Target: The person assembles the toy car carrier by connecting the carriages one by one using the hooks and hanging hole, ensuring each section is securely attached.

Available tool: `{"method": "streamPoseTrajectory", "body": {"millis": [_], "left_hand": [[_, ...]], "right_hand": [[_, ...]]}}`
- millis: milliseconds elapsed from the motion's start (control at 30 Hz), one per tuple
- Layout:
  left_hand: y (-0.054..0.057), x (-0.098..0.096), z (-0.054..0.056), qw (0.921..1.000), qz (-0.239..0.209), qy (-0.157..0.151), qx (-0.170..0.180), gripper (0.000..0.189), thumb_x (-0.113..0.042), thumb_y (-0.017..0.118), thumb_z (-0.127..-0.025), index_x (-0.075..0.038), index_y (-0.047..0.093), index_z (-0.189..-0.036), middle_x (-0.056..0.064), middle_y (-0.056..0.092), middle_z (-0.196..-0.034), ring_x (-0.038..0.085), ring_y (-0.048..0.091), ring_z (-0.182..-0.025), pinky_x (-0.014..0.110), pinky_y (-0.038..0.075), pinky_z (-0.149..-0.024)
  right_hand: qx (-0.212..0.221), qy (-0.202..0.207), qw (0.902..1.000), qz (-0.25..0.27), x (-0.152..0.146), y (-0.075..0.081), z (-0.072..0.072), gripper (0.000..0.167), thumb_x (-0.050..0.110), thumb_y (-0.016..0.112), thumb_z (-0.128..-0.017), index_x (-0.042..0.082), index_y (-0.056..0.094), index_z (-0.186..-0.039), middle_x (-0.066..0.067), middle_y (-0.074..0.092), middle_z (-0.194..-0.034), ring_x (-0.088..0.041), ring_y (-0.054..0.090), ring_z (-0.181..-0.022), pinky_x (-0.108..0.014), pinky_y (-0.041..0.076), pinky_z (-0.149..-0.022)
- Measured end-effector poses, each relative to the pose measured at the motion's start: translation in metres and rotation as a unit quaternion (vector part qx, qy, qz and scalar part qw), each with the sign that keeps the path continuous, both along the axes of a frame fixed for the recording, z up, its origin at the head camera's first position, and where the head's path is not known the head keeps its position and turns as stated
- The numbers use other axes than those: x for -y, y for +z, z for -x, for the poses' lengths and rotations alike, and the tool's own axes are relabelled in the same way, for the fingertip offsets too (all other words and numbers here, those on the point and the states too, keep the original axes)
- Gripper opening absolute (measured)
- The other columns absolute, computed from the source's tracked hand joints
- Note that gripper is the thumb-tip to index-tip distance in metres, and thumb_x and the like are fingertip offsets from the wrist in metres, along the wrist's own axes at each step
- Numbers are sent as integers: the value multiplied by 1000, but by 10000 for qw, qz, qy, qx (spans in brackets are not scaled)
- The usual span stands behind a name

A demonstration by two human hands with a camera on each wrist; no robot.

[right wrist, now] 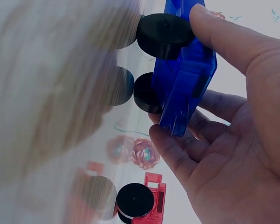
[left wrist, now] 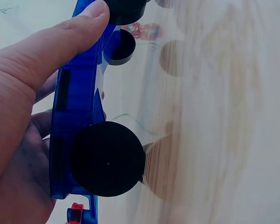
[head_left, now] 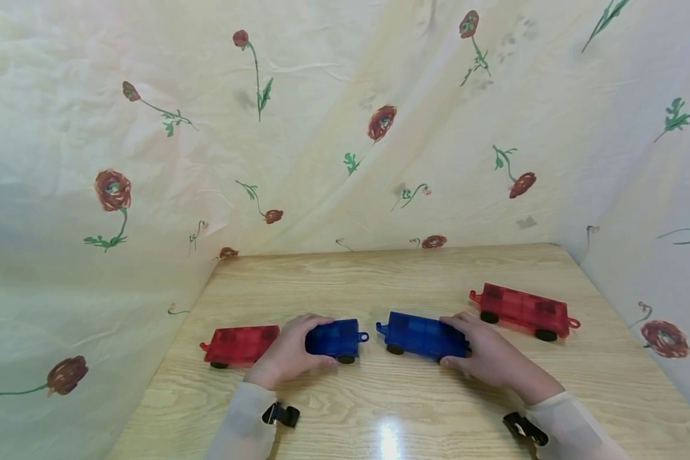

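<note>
Left blue wagon [head_left: 336, 338] and right blue wagon [head_left: 418, 333] stand on the wooden tabletop [head_left: 356, 287], loop and hook facing, near but apart; the left hand [head_left: 292, 348] and right hand [head_left: 485, 352] each grip one between thumb and fingers. One red wagon [head_left: 237, 345] lies left of the left hand, another red wagon [head_left: 524, 310] beyond the right hand; floral cloth [head_left: 316, 140] hangs behind.
</note>
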State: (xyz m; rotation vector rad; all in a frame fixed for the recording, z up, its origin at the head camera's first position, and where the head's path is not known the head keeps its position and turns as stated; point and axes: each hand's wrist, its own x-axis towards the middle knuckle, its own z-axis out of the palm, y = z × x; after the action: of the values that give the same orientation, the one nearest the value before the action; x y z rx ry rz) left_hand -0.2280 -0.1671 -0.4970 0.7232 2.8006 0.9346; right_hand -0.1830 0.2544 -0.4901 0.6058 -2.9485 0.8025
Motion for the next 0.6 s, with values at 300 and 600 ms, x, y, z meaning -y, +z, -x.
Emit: {"method": "streamPoseTrajectory", "body": {"millis": [300, 600], "left_hand": [[0, 4, 1, 9999, -100, -38, -100, 83, -54, 89, -79, -31, 56, -152, -14, 56, -142, 21, 50, -138, 55, 45, -111], [0, 5, 1, 9998, -183, 23, -33, 83, -54, 89, -79, -30, 56, -152, -13, 55, -145, 22, 49, -139, 54, 43, -113]], "right_hand": [[213, 126, 9996, 100, 3, 1, -2, 80, 48, 84, -88, 9, 54, -151, -6, 59, -138, -31, 58, -127, -59, 50, -103], [381, 232, 9988, 181, 7, 2, -3, 79, 43, 86, -88, 9, 54, -151, -6, 58, -139, -32, 57, -129, -59, 49, -105]]}}
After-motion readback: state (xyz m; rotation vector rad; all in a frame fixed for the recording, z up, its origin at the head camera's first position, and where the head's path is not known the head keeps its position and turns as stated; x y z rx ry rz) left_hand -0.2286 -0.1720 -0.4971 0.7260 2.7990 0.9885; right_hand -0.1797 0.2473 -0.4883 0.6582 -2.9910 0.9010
